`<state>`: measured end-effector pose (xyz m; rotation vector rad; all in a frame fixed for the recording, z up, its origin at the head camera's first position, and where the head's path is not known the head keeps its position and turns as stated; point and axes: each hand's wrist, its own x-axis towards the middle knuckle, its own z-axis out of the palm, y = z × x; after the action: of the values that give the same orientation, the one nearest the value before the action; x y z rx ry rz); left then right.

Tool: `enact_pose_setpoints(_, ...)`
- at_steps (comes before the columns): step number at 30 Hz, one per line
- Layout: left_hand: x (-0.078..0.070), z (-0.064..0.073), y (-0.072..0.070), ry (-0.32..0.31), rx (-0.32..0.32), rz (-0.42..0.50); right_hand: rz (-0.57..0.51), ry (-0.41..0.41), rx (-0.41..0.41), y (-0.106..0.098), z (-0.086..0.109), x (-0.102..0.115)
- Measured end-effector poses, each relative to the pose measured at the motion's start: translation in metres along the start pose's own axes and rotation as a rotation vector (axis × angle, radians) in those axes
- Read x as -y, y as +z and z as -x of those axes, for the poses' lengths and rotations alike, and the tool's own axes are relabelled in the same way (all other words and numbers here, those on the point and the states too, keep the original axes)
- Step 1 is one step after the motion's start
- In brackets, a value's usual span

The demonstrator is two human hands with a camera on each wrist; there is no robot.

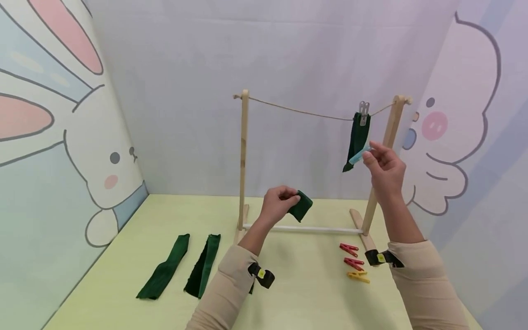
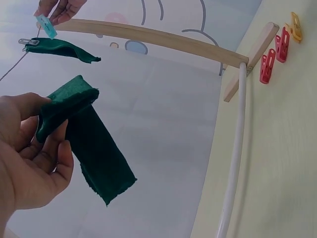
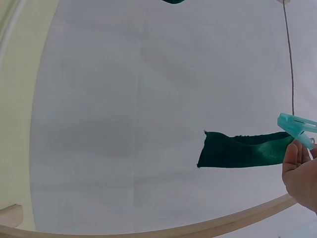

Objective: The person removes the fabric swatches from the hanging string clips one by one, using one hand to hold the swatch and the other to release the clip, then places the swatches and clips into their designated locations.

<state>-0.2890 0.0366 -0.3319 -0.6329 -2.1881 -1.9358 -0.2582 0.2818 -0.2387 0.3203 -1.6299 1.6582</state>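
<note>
My left hand [image 1: 280, 204] pinches a dark green cloth strip [image 1: 301, 206] between thumb and fingers, in front of the wooden rack. In the left wrist view that strip [image 2: 101, 153] is folded over, one end dangling. A light blue clothespin [image 1: 358, 155] is pinched by my right hand [image 1: 385, 172], raised near the rack's right post. Behind it another green strip [image 1: 359, 135] hangs from the string [image 1: 301, 111], fixed by a clear clothespin [image 1: 364, 113]. From the right wrist view, the blue clothespin [image 3: 296, 130] overlaps the top of the hanging strip [image 3: 242, 149].
Two green strips [image 1: 165, 270] [image 1: 204, 266] lie on the table at left; a dark bit of cloth shows beside the left sleeve. Two red clothespins [image 1: 349, 249] [image 1: 354, 263] and a yellow one [image 1: 359, 276] lie near the rack's right foot. A white bar [image 1: 317, 229] joins the posts below.
</note>
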Motion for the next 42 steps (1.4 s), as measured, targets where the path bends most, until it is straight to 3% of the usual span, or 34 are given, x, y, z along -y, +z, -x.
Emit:
enact_pose_setpoints(3,0.001,0.004,-0.003,-0.005,0.004,-0.015,-0.009,0.006,0.005,-0.003,0.006,-0.004)
enact_pose_setpoints(9,-0.016,0.021,-0.008,0.006,0.022,-0.008,0.011,0.039,0.008,-0.008,0.018,-0.012)
enact_pose_setpoints(18,0.026,0.025,-0.006,-0.049,-0.008,0.002,-0.049,0.092,-0.008,-0.019,0.036,-0.024)
enact_pose_setpoints(22,0.032,0.032,-0.007,-0.054,0.0,-0.002,-0.088,0.119,-0.026,-0.026,0.046,-0.029)
enact_pose_setpoints(33,0.046,0.047,-0.005,-0.097,-0.018,0.027,-0.073,0.263,-0.026,-0.048,0.075,-0.05)
enact_pose_setpoints(40,0.024,0.066,-0.008,-0.152,-0.041,0.058,-0.092,0.305,0.053,-0.062,0.094,-0.06)
enact_pose_setpoints(42,0.026,0.071,-0.009,-0.157,-0.043,0.057,-0.065,0.323,0.075,-0.065,0.1,-0.062)
